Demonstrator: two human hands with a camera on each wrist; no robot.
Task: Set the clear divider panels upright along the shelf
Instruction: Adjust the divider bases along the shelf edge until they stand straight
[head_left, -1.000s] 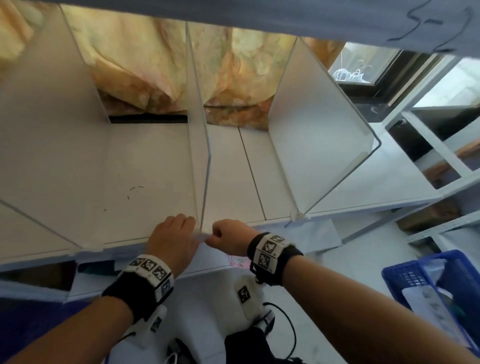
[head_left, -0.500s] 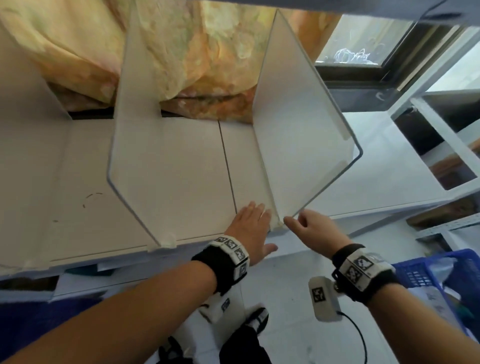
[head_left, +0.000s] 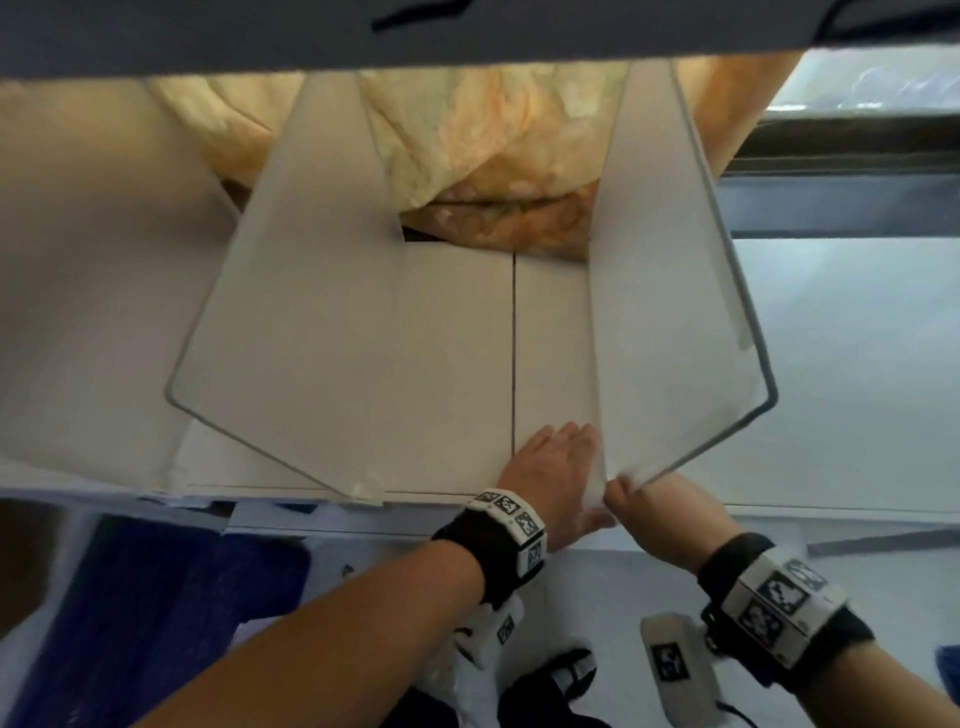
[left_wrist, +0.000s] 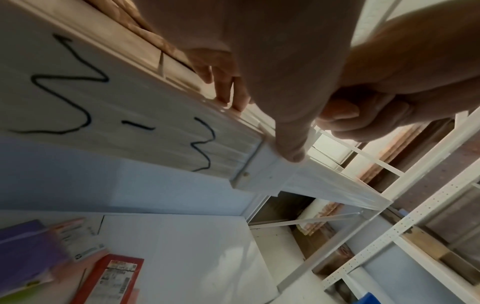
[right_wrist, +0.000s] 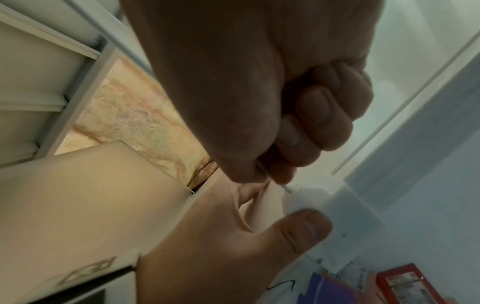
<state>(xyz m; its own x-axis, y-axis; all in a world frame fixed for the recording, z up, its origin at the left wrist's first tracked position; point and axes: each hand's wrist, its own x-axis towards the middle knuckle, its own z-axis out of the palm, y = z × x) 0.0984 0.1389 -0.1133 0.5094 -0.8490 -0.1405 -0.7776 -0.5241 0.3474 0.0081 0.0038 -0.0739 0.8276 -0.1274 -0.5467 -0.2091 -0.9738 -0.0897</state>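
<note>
White boards make up your shelf, and two clear divider panels already stand upright on it: the middle panel, clipped at the front edge, and the right panel, which you are seating now. A third panel shows only partly at the far left, so most of the row looks done, with this last clip left to finish. Your left hand lies flat on the shelf beside the panel's foot, fingers straight, its grip loose. Your right hand has its grip closed, pinching the panel's lower front corner at the shelf edge. Black marker on the shelf front seems to read "5-3", though I can't be sure.
</note>
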